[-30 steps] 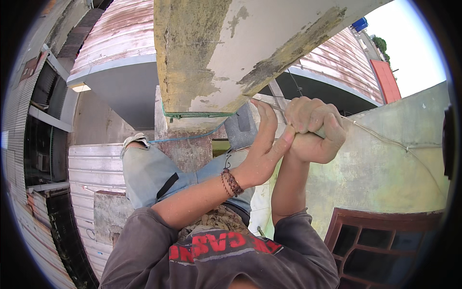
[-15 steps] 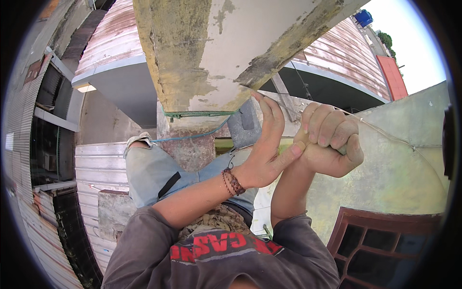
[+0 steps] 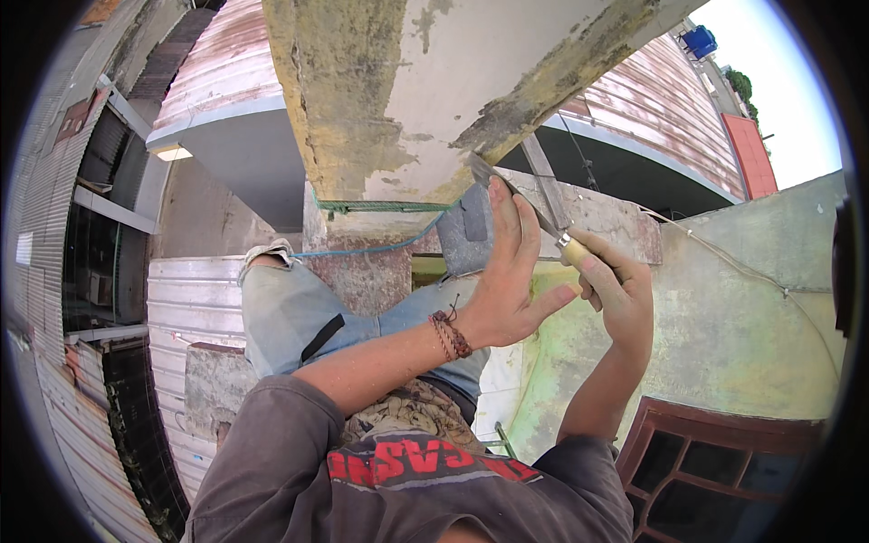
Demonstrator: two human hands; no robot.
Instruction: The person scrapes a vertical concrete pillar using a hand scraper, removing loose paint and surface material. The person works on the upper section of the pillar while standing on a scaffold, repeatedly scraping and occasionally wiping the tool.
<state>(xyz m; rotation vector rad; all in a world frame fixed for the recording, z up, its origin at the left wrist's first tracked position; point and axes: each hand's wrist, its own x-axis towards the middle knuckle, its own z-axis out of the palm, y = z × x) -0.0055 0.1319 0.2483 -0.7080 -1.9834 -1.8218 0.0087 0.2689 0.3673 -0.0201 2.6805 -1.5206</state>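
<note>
My right hand point(image 3: 617, 288) is closed round the pale wooden handle of a trowel point(image 3: 573, 251). Its thin metal blade, seen nearly edge-on, slants up and left to the lower right edge of a patchy plastered pillar point(image 3: 425, 118). The blade's tip appears to touch the pillar there. My left hand point(image 3: 507, 299) is open, its fingers stretched up along the blade and the fingertips against it, the thumb pointing toward the handle. A braided bracelet circles that wrist. Grey and yellowed patches mark the pillar's face.
A green rope point(image 3: 385, 207) and a blue cord point(image 3: 362, 251) run round the pillar's base. Beside them is a grey-blue container point(image 3: 465, 235). A loose cable point(image 3: 724, 256) crosses the stained wall point(image 3: 724, 335) on the right, above a brown-framed window point(image 3: 715, 466). Rusty corrugated roofs point(image 3: 652, 100) lie beyond.
My right hand has turned and shifted down, so the trowel's handle and blade now show. My left hand keeps nearly the same place, its fingers still stretched out.
</note>
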